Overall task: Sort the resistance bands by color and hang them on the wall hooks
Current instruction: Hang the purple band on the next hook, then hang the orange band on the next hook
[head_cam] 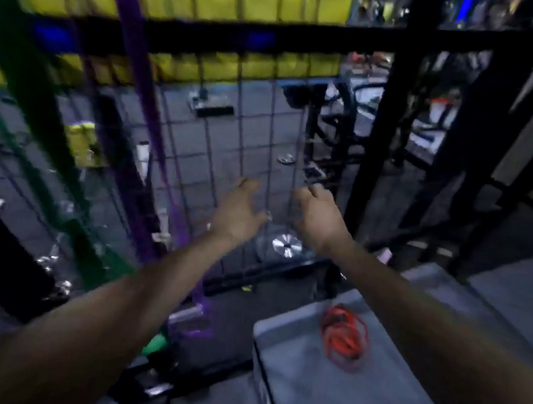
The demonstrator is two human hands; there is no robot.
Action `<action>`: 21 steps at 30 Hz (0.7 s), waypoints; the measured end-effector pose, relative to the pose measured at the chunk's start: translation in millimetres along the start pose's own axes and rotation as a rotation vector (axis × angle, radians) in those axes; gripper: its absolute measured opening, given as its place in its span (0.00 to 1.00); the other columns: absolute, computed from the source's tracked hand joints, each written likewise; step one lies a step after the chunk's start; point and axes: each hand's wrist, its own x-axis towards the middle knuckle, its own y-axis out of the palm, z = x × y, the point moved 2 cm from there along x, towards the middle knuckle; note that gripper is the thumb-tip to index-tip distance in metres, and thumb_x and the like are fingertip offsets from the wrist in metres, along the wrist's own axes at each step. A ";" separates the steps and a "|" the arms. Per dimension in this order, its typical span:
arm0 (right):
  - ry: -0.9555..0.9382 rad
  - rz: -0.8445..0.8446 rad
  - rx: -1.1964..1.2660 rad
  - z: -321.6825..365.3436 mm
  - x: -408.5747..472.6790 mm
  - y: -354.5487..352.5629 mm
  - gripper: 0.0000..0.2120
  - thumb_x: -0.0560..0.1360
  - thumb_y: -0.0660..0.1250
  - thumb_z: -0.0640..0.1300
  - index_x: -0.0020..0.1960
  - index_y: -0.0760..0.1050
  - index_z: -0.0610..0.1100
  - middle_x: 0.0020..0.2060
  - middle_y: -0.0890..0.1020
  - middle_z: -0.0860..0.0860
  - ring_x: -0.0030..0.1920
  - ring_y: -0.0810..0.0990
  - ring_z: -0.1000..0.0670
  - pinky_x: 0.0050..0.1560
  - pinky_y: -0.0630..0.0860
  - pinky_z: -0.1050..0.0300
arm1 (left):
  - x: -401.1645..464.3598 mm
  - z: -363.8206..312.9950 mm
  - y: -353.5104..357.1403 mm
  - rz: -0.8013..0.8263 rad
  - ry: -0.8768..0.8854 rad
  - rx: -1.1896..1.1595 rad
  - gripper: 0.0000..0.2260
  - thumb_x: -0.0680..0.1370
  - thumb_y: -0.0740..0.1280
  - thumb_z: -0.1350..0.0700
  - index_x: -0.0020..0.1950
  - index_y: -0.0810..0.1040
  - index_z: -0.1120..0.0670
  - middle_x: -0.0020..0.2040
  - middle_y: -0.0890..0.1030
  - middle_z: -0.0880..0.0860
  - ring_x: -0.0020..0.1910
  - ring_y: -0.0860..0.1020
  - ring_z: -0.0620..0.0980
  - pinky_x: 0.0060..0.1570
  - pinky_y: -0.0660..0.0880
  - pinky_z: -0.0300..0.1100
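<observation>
A person is reaching both bare arms toward a black wire-mesh wall panel (pixel 253 128), the left hand (pixel 237 212) spreading relaxed, empty fingers and the right hand (pixel 317 218) appearing to be pinching a thin dark strand, though blur is making that grip impossible to confirm. A long purple resistance band (pixel 134 66) and a broad green resistance band (pixel 25 71) are already hanging down the mesh at left, suggesting the sorting is partly finished. A tangle of orange-red resistance bands (pixel 344 336) is lying on a grey box top (pixel 352 401), seemingly awaiting hanging.
</observation>
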 end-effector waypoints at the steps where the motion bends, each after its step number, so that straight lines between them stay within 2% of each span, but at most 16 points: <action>1: 0.043 0.021 -0.005 -22.1 -11.2 8.0 0.19 0.72 0.67 0.46 0.59 0.71 0.37 0.56 0.71 0.39 0.58 0.69 0.39 0.56 0.69 0.50 | -4.7 -2.1 23.8 0.050 -0.017 -0.023 0.20 0.72 0.66 0.66 0.64 0.71 0.62 0.62 0.73 0.60 0.62 0.71 0.55 0.58 0.64 0.38; 4: 0.152 0.093 -0.003 -87.6 -44.3 36.2 0.20 0.70 0.64 0.46 0.59 0.72 0.38 0.54 0.74 0.38 0.57 0.72 0.37 0.56 0.70 0.49 | -18.7 -4.8 95.3 0.214 -0.015 -0.119 0.19 0.69 0.64 0.58 0.59 0.76 0.60 0.58 0.78 0.57 0.58 0.76 0.55 0.59 0.70 0.42; 5: 0.198 0.112 0.006 -108.0 -56.3 44.2 0.20 0.69 0.63 0.44 0.59 0.72 0.39 0.53 0.75 0.38 0.56 0.72 0.37 0.56 0.71 0.48 | -23.5 -5.8 119.2 0.278 -0.004 -0.121 0.19 0.68 0.61 0.56 0.56 0.78 0.60 0.55 0.79 0.56 0.56 0.77 0.56 0.57 0.72 0.44; 7: 0.301 0.134 0.006 -145.4 -79.6 58.4 0.19 0.69 0.65 0.43 0.59 0.72 0.40 0.54 0.74 0.39 0.58 0.72 0.37 0.57 0.72 0.46 | -33.4 -2.2 163.9 0.384 -0.006 -0.073 0.23 0.65 0.56 0.53 0.54 0.78 0.62 0.51 0.79 0.57 0.53 0.76 0.54 0.52 0.70 0.44; 8: 0.356 0.156 -0.003 -162.0 -90.3 64.6 0.20 0.70 0.66 0.42 0.61 0.71 0.40 0.57 0.73 0.39 0.59 0.71 0.37 0.59 0.71 0.47 | -37.3 -0.2 184.0 0.419 -0.010 -0.042 0.25 0.64 0.55 0.52 0.55 0.78 0.62 0.53 0.80 0.59 0.54 0.77 0.55 0.53 0.70 0.45; 10: 0.459 0.216 -0.008 -194.5 -108.3 80.7 0.22 0.73 0.66 0.43 0.66 0.68 0.40 0.61 0.71 0.39 0.63 0.69 0.38 0.63 0.67 0.49 | -44.1 2.7 216.7 0.447 -0.068 -0.048 0.21 0.65 0.58 0.54 0.53 0.78 0.60 0.52 0.79 0.61 0.50 0.79 0.56 0.48 0.75 0.47; 12: 0.526 0.271 0.001 -226.1 -122.3 101.0 0.23 0.74 0.65 0.44 0.67 0.68 0.40 0.63 0.71 0.39 0.64 0.69 0.39 0.65 0.64 0.52 | -47.8 8.7 251.8 0.442 -0.066 -0.093 0.15 0.68 0.63 0.60 0.51 0.78 0.64 0.49 0.79 0.64 0.44 0.79 0.53 0.44 0.72 0.44; 14: 0.597 0.296 0.011 -253.8 -135.6 125.0 0.23 0.74 0.65 0.44 0.67 0.68 0.40 0.63 0.71 0.39 0.64 0.69 0.39 0.65 0.64 0.52 | -50.3 20.5 286.8 0.515 -0.073 -0.103 0.15 0.70 0.65 0.63 0.55 0.78 0.65 0.53 0.78 0.63 0.51 0.77 0.55 0.50 0.69 0.43; 17: 0.717 0.337 0.028 -288.6 -151.4 166.9 0.21 0.74 0.64 0.44 0.65 0.68 0.41 0.62 0.71 0.41 0.64 0.69 0.40 0.65 0.66 0.50 | -52.4 53.1 346.5 0.668 -0.126 -0.029 0.21 0.73 0.66 0.63 0.66 0.71 0.60 0.63 0.72 0.59 0.62 0.73 0.56 0.59 0.66 0.42; 19: 0.766 0.357 0.066 -307.8 -158.5 198.3 0.20 0.75 0.63 0.43 0.65 0.68 0.40 0.62 0.70 0.41 0.65 0.68 0.40 0.65 0.66 0.50 | -52.6 81.1 387.1 0.744 -0.135 0.030 0.21 0.73 0.66 0.63 0.66 0.71 0.59 0.62 0.72 0.59 0.61 0.73 0.56 0.56 0.66 0.39; 21: 0.820 0.361 0.112 -325.6 -163.3 230.1 0.19 0.74 0.62 0.42 0.65 0.69 0.39 0.62 0.70 0.40 0.65 0.68 0.40 0.64 0.68 0.50 | -51.5 103.9 421.6 0.841 -0.115 0.088 0.22 0.72 0.66 0.63 0.66 0.71 0.58 0.61 0.73 0.59 0.61 0.73 0.57 0.58 0.65 0.40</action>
